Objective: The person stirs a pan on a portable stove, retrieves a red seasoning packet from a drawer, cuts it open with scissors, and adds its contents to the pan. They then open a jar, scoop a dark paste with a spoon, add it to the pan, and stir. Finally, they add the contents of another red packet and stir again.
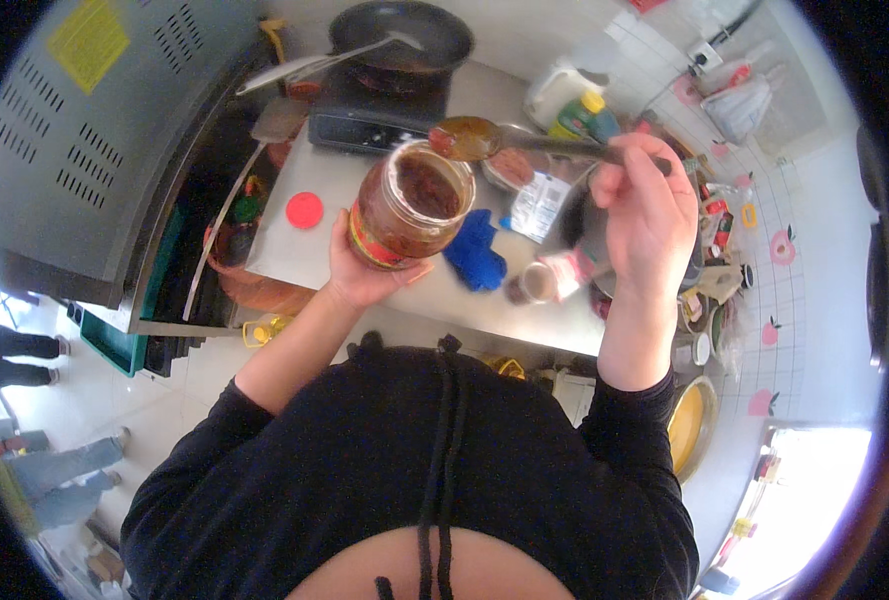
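My left hand (365, 274) grips a wide glass jar (407, 214) from below and the side. Its mouth is uncovered and tilted towards me, showing dark reddish-brown sauce inside. In my right hand (650, 199) is a dark-handled spoon (470, 139), held near the handle's end. The bowl of the spoon carries oily reddish sauce and hovers just above the jar's far rim. A red round lid (305, 210) lies on the steel worktop (422, 300), left of the jar. Right of the jar rests a crumpled blue cloth (477, 251).
A black wok (401, 36) with a metal utensil across it sits on an induction cooker (362, 131) at the back. Behind the spoon are a bowl of minced meat (510, 166), a white packet (540, 204) and a yellow-capped bottle (583, 116). Other people's legs (61, 472) show at left.
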### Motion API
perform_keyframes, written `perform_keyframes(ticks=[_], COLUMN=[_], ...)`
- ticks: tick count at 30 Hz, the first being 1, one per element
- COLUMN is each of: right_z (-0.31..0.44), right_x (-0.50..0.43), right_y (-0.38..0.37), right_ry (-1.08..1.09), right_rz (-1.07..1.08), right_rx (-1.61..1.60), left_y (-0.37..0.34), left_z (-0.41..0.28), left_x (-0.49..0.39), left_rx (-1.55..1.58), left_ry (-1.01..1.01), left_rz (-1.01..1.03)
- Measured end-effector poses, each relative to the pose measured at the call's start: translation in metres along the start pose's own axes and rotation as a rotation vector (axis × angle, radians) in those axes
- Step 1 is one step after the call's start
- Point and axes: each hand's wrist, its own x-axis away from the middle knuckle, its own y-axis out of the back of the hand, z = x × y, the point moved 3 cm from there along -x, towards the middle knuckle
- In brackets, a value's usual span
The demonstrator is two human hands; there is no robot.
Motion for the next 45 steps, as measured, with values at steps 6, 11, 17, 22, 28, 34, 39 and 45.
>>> perform_keyframes(ticks=[6, 11, 17, 22, 28, 34, 39, 45], right_z=[-0.009, -0.026, -0.004, 0.048, 0.067, 0.029, -0.021, -0.091], right_x=[0.017, 0.046, 0.083, 0.108, 0.120, 0.119, 0.097, 0.048], right_y=[0.058, 0.114, 0.163, 0.179, 0.164, 0.175, 0.200, 0.228], right_ry=[-0.113, -0.262, -0.113, -0.008, 0.354, 0.166, -0.066, -0.216], right_rz=[-0.130, -0.268, -0.408, -0.349, -0.070, -0.255, -0.501, -0.617], right_rx=[-0.232, -0.521, -0.424, 0.141, 0.951, 0.584, -0.130, -0.346], left_y=[0.017, 0.015, 0.020, 0.031, 0.043, 0.057, 0.067, 0.068], left_z=[0.037, 0.085, 0.146, 0.179, 0.192, 0.184, 0.167, 0.128], left_x=[-0.026, -0.054, -0.085, -0.107, -0.110, -0.096, -0.085, -0.045], left_rx=[-0.050, -0.024, 0.008, 0.060, 0.115, 0.106, 0.120, -0.018], left_ry=[0.003, 0.061, 0.197, 0.288, 0.298, 0.255, 0.143, -0.035], left_rz=[-0.290, -0.304, -0.269, -0.218, -0.203, -0.277, -0.355, -0.430])
